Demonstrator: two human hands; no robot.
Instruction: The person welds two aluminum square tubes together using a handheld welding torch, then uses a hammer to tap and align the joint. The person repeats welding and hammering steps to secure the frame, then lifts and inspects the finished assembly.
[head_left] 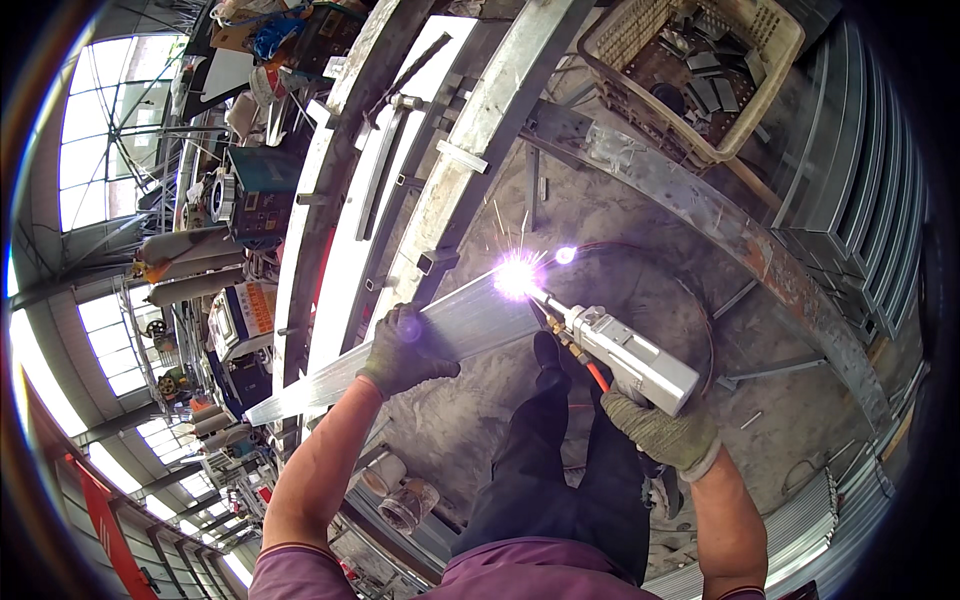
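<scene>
Head view: bright sparks [516, 276] just off centre, toward 1 o'clock
Metal bar [485, 320]: runs from 8 o'clock to the sparks
Left hand [403, 350]: gloved, 8 o'clock, fingers clamped across the metal bar
Welding tool [640, 362]: pale, boxy, tip at the sparks
Right hand [668, 435]: gloved, 4 o'clock, fingers wrapped around the welding tool
Basket [772, 88]: between 1 and 2 o'clock

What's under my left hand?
Your left hand lies over a long silvery metal bar, which shows on either side of it. The stretch directly beneath is covered, so its surface there can't be seen.
</scene>
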